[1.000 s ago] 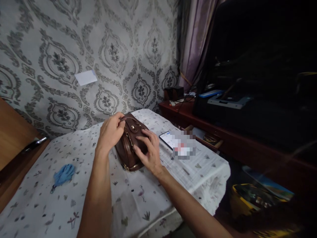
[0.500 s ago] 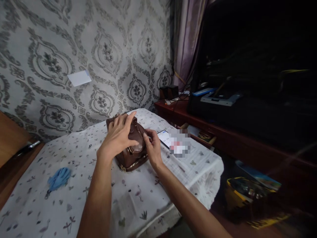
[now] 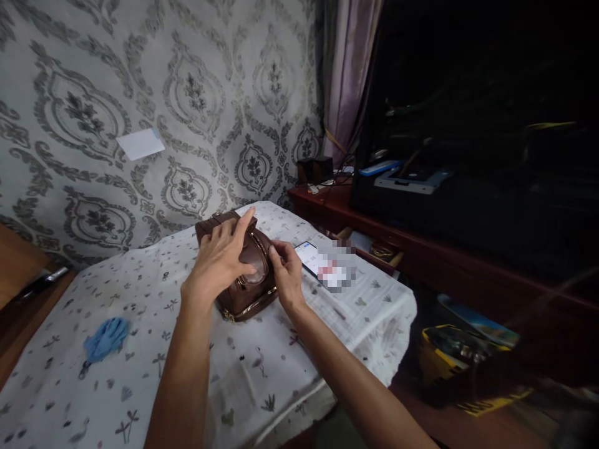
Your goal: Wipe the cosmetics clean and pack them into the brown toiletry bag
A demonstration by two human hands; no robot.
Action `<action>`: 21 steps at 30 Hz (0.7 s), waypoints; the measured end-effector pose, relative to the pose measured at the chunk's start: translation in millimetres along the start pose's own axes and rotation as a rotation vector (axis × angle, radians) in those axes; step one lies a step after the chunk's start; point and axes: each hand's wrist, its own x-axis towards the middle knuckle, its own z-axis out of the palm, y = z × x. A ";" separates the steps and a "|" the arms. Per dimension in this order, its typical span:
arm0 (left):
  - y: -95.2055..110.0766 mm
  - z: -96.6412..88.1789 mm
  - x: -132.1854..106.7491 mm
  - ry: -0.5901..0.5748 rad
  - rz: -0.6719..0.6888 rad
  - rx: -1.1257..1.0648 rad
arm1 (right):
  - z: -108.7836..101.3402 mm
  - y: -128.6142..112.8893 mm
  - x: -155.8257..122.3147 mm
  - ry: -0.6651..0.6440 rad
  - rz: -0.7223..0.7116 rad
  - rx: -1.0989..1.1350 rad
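A brown leather bag [image 3: 250, 300] with gold-coloured zips lies on the white patterned cloth [image 3: 271, 399]. My left hand [image 3: 218, 259] rests across the bag's left and upper side, its fingers spread and its thumb stretched out over the front pocket. At the bag's right edge, my right hand [image 3: 287, 274] pinches with thumb and forefinger. Whether a zip pull is in that pinch is too small to tell. Just right of this hand a phone [image 3: 309, 257] lies face up with its screen lit, partly blurred out.
A crumpled blue cloth [image 3: 107, 338] lies at the left. Beyond the cloth's right edge stand a dark red cabinet [image 3: 322, 198] with an open drawer [image 3: 392, 260] and a large black screen [image 3: 468, 93]. A yellow-and-black box [image 3: 442, 355] sits low at the right.
The view has shifted slightly, so everything appears a little further left. Both hands keep nearly the same places on the bag.
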 end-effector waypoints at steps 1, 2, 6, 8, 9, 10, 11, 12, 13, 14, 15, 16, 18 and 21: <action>-0.2 0.5 0.3 0.009 -0.003 -0.003 | -0.2 0.7 0.5 -0.008 0.000 -0.001; -0.4 1.0 0.7 0.015 -0.005 -0.005 | -0.6 1.5 0.7 -0.017 0.001 -0.001; -0.2 0.8 1.5 0.009 -0.025 -0.004 | -6.1 4.8 -4.8 -0.033 0.046 0.006; -0.5 -0.7 1.4 -0.004 -0.027 -0.016 | -10.6 6.2 -11.8 -0.078 0.103 0.021; -1.1 -1.7 1.4 -0.010 -0.023 -0.027 | -12.8 6.8 -15.6 -0.121 0.128 0.034; -2.0 -2.9 1.3 -0.018 -0.014 -0.042 | -14.6 7.2 -19.3 -0.171 0.145 0.052; -3.1 -4.3 1.4 -0.026 0.000 -0.064 | -15.8 7.6 -22.4 -0.217 0.154 0.070; -4.3 -5.8 1.7 -0.030 0.019 -0.096 | -16.4 8.1 -24.7 -0.245 0.155 0.086; -5.3 -7.3 2.2 -0.022 0.036 -0.136 | -16.2 8.6 -26.3 -0.250 0.150 0.098; -6.1 -8.6 3.0 0.000 0.042 -0.178 | -15.5 9.4 -27.0 -0.237 0.142 0.103; -6.3 -9.7 4.1 0.042 0.029 -0.213 | -14.5 10.3 -27.1 -0.215 0.131 0.100; -6.1 -10.3 5.5 0.100 -0.003 -0.235 | -13.3 11.4 -26.9 -0.193 0.120 0.090; -4.4 -9.8 8.9 0.222 -0.098 -0.250 | -11.2 13.6 -26.0 -0.172 0.100 0.060; -0.4 -5.5 14.2 0.314 -0.158 -0.297 | -9.5 15.9 -25.9 -0.168 0.086 0.010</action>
